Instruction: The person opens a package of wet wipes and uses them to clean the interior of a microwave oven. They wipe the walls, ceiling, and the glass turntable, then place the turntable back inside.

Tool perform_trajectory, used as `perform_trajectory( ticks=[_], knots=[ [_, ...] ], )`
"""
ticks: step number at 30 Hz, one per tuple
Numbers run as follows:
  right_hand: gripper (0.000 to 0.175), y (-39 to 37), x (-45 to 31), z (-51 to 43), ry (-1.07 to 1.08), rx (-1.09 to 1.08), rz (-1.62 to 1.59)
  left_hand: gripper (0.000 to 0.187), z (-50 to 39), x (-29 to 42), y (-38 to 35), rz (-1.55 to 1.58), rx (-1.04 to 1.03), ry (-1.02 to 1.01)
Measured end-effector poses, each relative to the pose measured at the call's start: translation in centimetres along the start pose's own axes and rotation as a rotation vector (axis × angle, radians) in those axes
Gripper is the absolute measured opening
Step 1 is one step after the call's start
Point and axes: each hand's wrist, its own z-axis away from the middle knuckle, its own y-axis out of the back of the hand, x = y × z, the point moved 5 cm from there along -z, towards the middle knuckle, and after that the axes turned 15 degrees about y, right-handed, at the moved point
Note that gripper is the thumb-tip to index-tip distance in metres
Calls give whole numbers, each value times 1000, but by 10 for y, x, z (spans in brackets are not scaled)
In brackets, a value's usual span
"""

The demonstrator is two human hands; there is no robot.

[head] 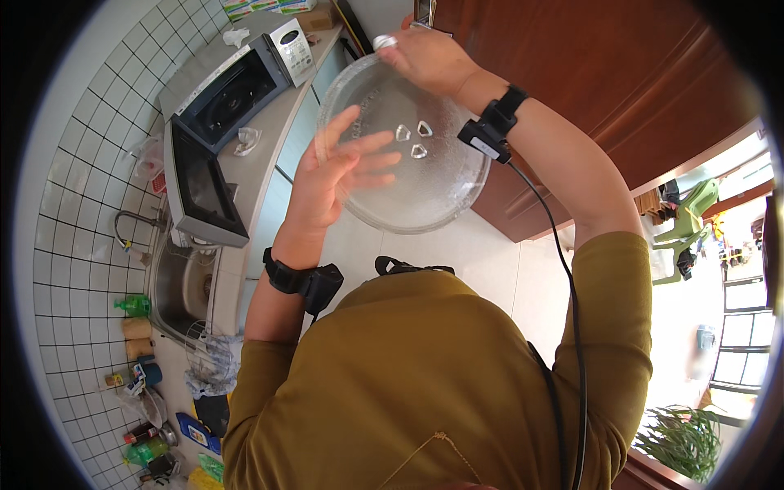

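Observation:
A round glass microwave turntable plate [422, 190] is held up in front of me. My right hand [422, 58] grips its upper rim, with a crumpled white tissue [384, 41] at the fingertips. My left hand [343, 165] is at the plate's left side, fingers spread and somewhat blurred; whether it touches the glass I cannot tell. To the left, a microwave oven [226, 92] stands on the counter with its door [205, 184] wide open and its cavity showing. Another crumpled tissue [247, 141] lies on the counter by the open door, and a third [236, 37] is on top of the oven.
A steel sink [184, 288] with a faucet [138, 217] is set into the counter [275, 131]. Bottles, including a green one [135, 305], and bags line the tiled wall. A brown wooden door [569, 73] stands at the upper right. A cable hangs from my right wrist.

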Motion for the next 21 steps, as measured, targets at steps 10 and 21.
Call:
perform_trajectory(
  ticks=[10, 21],
  knots=[
    [45, -64, 5, 99, -966, 467, -777, 58, 3, 24, 16, -40, 164, -268],
    [23, -59, -33, 111, -1078, 990, -1288, 61, 1, 12, -2, -222, 180, -377]
  ],
)
